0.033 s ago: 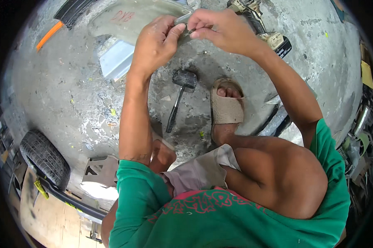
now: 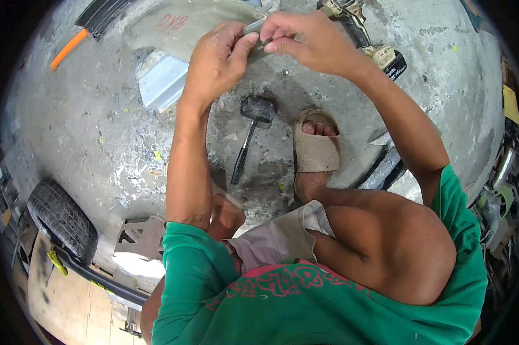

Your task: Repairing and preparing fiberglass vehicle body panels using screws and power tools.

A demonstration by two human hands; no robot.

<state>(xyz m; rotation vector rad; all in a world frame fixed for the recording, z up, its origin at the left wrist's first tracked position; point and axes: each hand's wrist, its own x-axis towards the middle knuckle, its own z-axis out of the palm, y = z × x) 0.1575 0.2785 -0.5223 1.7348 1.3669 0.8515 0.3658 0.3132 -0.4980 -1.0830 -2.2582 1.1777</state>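
Beyond the mallet [image 2: 257, 110], I see the left hand [image 2: 218, 60] pinching a pale strip [image 2: 254, 26], the right hand's [image 2: 312, 43] fingertips closed beside it, contents unclear; handling seems underway, and I can't judge what remains.

A workshop is indicated by the stained concrete floor [image 2: 115, 126], the mallet [image 2: 258, 109] in the middle, the cordless power tool [image 2: 358, 33] at far right, and the tyre [image 2: 64, 221] at near left.

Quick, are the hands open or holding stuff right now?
Left hand: closed, holding a thin grey piece.
Right hand: closed in a pinch; what's inside is too small to tell.
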